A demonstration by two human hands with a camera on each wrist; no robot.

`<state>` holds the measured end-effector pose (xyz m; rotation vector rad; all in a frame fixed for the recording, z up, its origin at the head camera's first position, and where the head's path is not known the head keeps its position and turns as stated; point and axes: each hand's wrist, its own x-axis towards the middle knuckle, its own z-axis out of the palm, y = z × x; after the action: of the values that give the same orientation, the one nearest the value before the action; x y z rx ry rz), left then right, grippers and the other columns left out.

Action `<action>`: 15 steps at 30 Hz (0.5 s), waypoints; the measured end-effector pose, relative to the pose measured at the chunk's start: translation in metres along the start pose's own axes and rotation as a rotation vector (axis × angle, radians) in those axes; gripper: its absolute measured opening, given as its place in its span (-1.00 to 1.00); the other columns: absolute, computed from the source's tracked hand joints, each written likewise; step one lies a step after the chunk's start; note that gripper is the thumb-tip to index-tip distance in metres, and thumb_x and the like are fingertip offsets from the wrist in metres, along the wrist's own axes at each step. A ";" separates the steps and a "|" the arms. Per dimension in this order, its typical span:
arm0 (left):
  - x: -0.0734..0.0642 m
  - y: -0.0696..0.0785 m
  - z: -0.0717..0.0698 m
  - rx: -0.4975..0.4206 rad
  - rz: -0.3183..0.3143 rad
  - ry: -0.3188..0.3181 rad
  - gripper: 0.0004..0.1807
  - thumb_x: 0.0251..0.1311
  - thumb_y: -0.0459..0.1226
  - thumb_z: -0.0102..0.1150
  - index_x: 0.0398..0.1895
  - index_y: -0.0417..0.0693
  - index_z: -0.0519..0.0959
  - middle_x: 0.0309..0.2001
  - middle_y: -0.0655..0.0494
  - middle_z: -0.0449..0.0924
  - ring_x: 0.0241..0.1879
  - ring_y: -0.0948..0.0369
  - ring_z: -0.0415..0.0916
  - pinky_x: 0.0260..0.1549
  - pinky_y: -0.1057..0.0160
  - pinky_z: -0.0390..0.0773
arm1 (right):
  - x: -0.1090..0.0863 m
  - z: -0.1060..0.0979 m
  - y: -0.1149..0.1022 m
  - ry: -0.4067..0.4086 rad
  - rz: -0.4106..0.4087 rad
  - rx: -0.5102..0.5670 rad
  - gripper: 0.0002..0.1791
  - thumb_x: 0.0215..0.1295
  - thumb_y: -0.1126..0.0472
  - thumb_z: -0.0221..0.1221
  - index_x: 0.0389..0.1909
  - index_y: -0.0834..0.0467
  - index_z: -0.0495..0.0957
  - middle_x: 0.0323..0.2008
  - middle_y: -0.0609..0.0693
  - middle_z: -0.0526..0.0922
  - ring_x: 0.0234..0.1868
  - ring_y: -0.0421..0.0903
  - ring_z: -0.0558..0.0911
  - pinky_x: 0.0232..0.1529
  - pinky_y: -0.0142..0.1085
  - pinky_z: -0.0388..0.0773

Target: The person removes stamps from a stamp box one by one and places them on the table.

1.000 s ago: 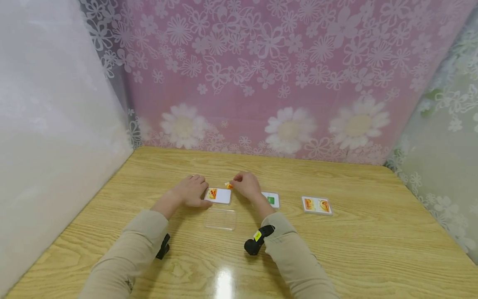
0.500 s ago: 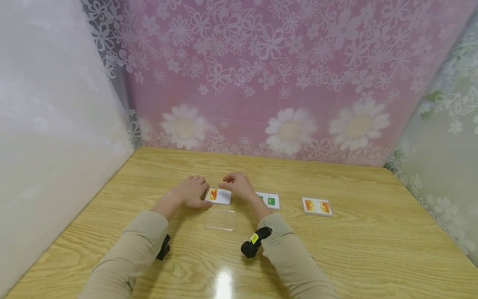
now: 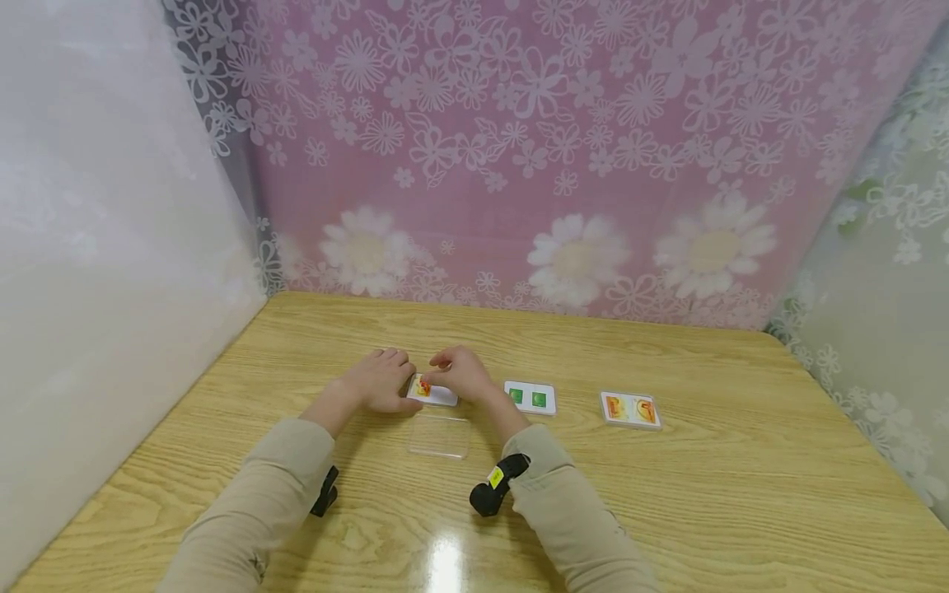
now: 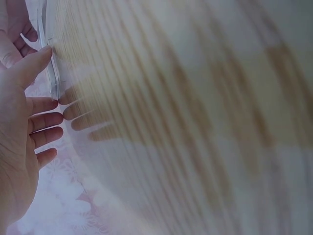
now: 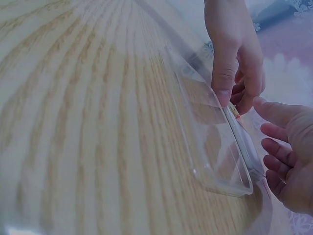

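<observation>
A flat clear case with a white card inside lies on the table, an orange picture on its left part. My left hand steadies it from the left, thumb at the near edge and forefinger at the side, also seen in the left wrist view on the case edge. My right hand hovers over the case with the thumb reaching to the picture. Its thumb and forefinger stand apart. No loose piece shows between them. A transparent lid lies just nearer, its rim large in the right wrist view.
To the right sits a white card case with two green squares. Farther right is another case with two orange pictures. The wooden table ends at a pink flowered curtain.
My right hand, which held a small orange-and-white piece beyond the case, has moved left over the case. The piece is out of sight. The green-square case is uncovered. My left hand has stayed put.
</observation>
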<state>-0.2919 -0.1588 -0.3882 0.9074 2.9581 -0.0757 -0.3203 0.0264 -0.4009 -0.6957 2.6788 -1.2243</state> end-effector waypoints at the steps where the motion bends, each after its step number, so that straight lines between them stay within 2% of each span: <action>1: 0.000 0.000 0.000 -0.001 0.000 0.001 -0.25 0.13 0.22 0.00 0.12 -0.23 0.42 0.04 -0.04 0.38 0.11 0.00 0.26 0.15 -0.01 0.19 | 0.000 0.000 0.000 -0.005 -0.001 -0.002 -0.61 0.12 0.11 0.30 -0.10 0.26 0.57 -0.12 0.09 0.54 -0.10 -0.02 0.50 -0.11 -0.20 0.46; 15: -0.002 0.001 -0.002 0.001 0.010 0.004 -0.27 0.14 0.21 0.02 0.10 -0.24 0.43 0.03 -0.05 0.38 0.14 -0.03 0.25 0.16 -0.03 0.19 | 0.001 0.004 -0.003 -0.070 -0.003 -0.199 -0.49 0.01 -0.01 0.37 -0.06 0.19 0.59 -0.18 -0.01 0.58 -0.16 -0.10 0.47 -0.13 -0.25 0.42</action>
<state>-0.2896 -0.1591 -0.3864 0.9230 2.9573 -0.0755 -0.3185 0.0216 -0.4012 -0.7521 2.7666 -0.9237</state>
